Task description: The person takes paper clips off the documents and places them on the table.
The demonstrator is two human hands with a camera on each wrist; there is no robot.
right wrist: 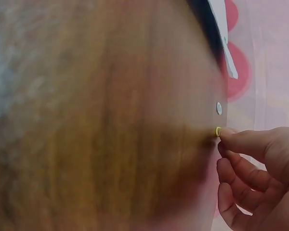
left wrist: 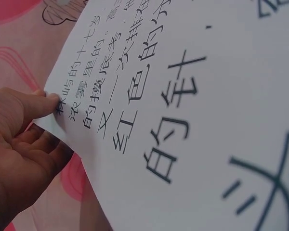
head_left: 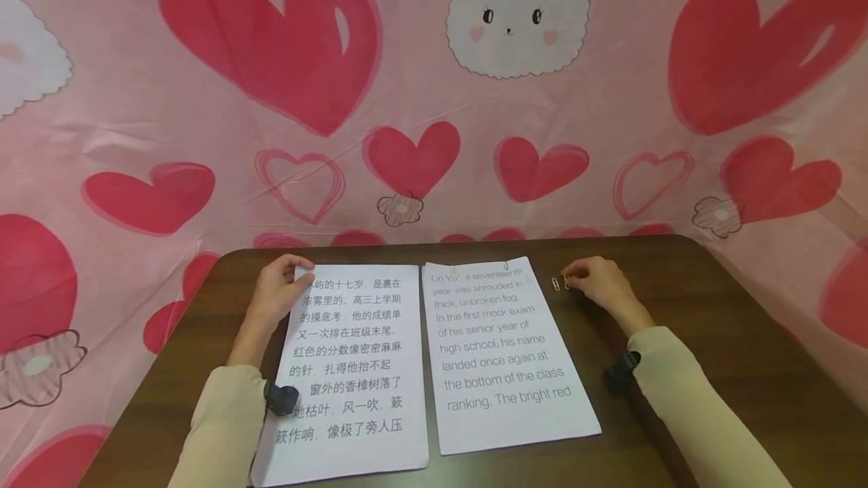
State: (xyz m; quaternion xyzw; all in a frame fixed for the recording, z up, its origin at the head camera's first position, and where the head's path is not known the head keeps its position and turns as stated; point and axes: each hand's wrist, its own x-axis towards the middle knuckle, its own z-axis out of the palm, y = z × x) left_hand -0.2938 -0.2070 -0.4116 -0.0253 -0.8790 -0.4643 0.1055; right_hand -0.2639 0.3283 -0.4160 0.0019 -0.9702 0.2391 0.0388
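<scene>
My left hand (head_left: pixel 276 288) pinches the top left corner of a stack of white sheets (head_left: pixel 353 367) printed with Chinese text. In the left wrist view the thumb lies on top of the page (left wrist: pixel 183 159), with the fingers beneath its edge. On the right, my right hand (head_left: pixel 600 283) holds a small yellow paper clip (right wrist: pixel 218 131) between thumb and fingertips, at the tabletop. A white paper clip (head_left: pixel 555 284) lies just left of those fingertips. Between the hands is a second stack of sheets (head_left: pixel 502 367) with English text, bearing clips (head_left: pixel 505 266) along its top edge.
Both stacks lie side by side on a dark brown wooden table (head_left: pixel 644 428), a narrow gap between them. Behind the table's far edge hangs a pink cloth (head_left: pixel 475 209) with hearts and rabbit faces. Each wrist wears a black camera (head_left: pixel 281 398).
</scene>
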